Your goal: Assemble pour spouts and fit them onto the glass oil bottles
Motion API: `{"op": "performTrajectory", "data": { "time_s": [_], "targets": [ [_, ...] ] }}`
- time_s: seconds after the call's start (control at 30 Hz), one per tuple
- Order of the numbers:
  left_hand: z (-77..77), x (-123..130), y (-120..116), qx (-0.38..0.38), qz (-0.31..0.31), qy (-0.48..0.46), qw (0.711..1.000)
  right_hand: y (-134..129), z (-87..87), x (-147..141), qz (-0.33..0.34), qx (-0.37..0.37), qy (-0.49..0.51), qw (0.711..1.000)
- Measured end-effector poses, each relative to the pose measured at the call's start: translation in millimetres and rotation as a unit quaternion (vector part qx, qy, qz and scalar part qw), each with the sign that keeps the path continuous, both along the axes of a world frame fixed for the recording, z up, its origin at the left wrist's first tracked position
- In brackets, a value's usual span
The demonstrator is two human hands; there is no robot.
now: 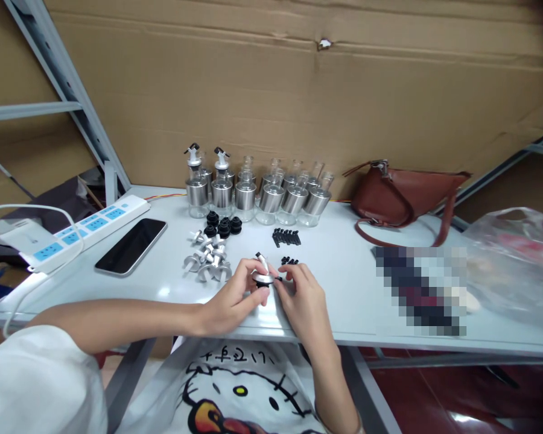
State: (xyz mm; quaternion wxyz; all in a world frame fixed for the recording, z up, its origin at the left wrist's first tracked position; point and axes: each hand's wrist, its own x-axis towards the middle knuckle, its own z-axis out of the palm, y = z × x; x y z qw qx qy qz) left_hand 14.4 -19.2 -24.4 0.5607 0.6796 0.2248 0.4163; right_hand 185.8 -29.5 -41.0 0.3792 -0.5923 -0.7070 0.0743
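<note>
The left hand (pixel 228 304) partly hides the silver pourer (pixel 263 279).

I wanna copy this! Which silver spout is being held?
The silver spout in the left hand; the others I see top two bottles or lie in the pile.

Can't read a single word from my end of the feed, tbh. There's a line of black lettering (pixel 238 354) on the white shirt (pixel 156 395), right above the cartoon face (pixel 256 395), but it's too distorted for me to make out. The clear plastic bag (pixel 502 295) on the worktop (pixel 344 259) shows some red, and I can't tell if that's print.
</note>
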Motion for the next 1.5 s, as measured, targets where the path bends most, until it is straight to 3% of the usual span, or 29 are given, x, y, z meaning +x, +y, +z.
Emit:
{"op": "performTrajectory", "data": {
  "time_s": [0.2, 0.33, 0.47, 0.63, 0.77, 1.2, 1.5],
  "targets": [
    [0.8, -1, 0, -0.092, -0.007, 0.005, 0.996, -1, -3.4, 0, -0.012, -0.018, -0.017, 1.000],
    [6.7, 0, 0, -0.131, -0.017, 0.025, 0.991, -2, 1.3, -1, -0.037, 0.004, 0.037, 0.999],
    [10.7, 1, 0, -0.163, -0.042, 0.039, 0.985, -6, 7.7, -2, -0.065, 0.070, 0.136, 0.986],
    [10.4, 1, 0, -0.188, -0.052, 0.026, 0.981, -9, 10.8, -4, 0.004, 0.160, 0.140, 0.977],
    [10.6, 1, 0, -0.175, -0.047, 0.013, 0.983, -10, 12.9, -5, 0.044, 0.177, 0.133, 0.974],
    [1.4, -1, 3, -0.121, -0.052, -0.012, 0.991, -11, 10.2, -4, 0.069, 0.179, 0.159, 0.968],
    [-1.9, -2, 2, -0.061, -0.032, -0.027, 0.997, -12, 14.9, 1, 0.144, 0.191, 0.142, 0.961]
  ]
}}
